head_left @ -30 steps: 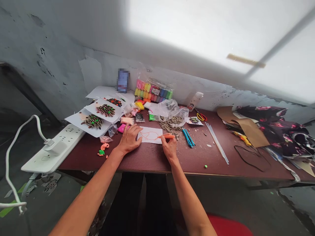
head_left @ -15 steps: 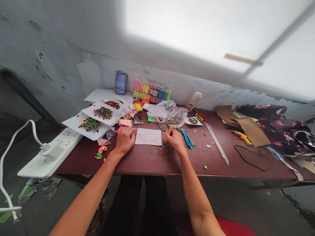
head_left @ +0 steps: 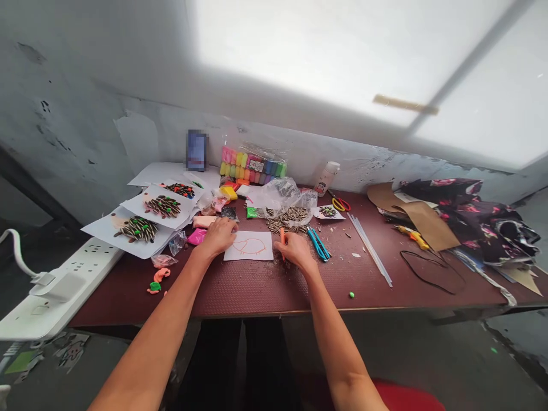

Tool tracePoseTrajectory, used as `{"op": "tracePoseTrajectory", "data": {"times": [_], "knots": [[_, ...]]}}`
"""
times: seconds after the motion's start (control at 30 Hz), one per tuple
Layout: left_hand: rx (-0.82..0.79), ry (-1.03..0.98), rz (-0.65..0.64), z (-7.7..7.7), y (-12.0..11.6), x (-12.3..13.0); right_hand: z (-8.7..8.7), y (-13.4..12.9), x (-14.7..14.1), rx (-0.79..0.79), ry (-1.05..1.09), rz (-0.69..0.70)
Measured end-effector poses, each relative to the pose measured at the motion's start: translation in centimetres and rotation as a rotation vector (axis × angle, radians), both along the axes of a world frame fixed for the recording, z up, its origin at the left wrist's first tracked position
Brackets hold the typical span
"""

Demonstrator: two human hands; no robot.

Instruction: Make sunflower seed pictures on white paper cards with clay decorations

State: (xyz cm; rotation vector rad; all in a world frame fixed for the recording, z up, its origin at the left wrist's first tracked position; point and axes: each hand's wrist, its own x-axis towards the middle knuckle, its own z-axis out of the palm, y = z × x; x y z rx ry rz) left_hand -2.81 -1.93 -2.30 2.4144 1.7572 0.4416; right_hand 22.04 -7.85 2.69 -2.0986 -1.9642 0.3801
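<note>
"Where's the drawing paper (head_left: 248, 246)?"

"Flat on the counter (head_left: 252, 294), orange outline facing up."

"And the hands?"

"The right hand (head_left: 296, 250) is closed round an orange marker (head_left: 282, 242), just beside the paper's right edge. The left hand (head_left: 221, 233) is by the upper left corner; I can't tell whether it grips anything. Striped seeds (head_left: 291, 217) lie behind, a blue cutter (head_left: 319, 244) off to the right."

You see a dark maroon table (head_left: 257, 291) with a fine textured pattern. Your pen (head_left: 282, 242) is orange; your white card (head_left: 247, 246) bears orange line work. The utility knife (head_left: 318, 245) is blue, the dark fabric (head_left: 483, 228) pink-flowered.
</note>
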Motion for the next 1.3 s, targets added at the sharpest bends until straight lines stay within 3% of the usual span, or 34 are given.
{"op": "tracePoseTrajectory", "data": {"times": [0.37, 0.67, 0.97, 1.3], "knots": [[0.031, -0.073, 0.032, -0.2, -0.4, -0.2, -0.2, 0.2, -0.6, 0.008, 0.005, -0.026], [0.075, -0.15, 0.039, 0.0, -1.2, 0.4, 0.1, 0.1, -1.4, -0.074, -0.075, -0.052], [0.161, -0.149, 0.003, 0.7, -1.2, 0.6, -0.2, -0.1, -1.7, -0.086, -0.14, -0.086], [0.155, -0.106, -0.008, 0.2, -1.0, 1.1, 0.7, -1.3, -0.7, -0.091, -0.242, -0.049]]}}
